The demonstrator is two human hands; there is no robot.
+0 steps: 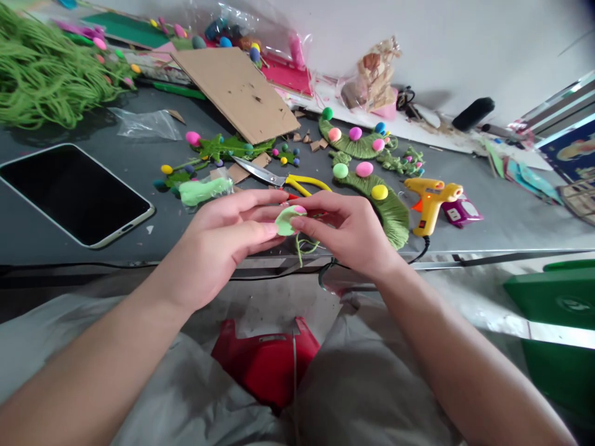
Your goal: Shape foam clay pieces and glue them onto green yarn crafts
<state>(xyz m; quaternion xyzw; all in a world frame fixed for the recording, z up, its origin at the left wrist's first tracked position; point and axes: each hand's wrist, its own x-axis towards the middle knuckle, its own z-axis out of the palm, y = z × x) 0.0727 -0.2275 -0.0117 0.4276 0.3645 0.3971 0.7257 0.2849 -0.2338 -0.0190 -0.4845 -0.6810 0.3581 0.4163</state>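
Observation:
Between both hands, over the table's front edge, is a small light-green piece (284,222) with a pink spot on its upper right; it looks like soft clay, but I cannot tell for sure. My left hand (223,232) pinches its left side with thumb and fingers. On its right side, the thumb and fingertips of my right hand (341,226) press together. A thin green yarn strand (304,244) hangs below. Just beyond the hands lie yellow-handled scissors (274,178) and a bag of light-green clay (204,191). Right of them is a yarn-wrapped green arc (390,210) with coloured balls.
A yellow glue gun (430,201) stands at the right, its cord running over the edge. A tablet (74,193) lies left. Behind are a cardboard sheet (239,90), green yarn (51,71) and another decorated arc (356,145). A red stool (269,365) is below.

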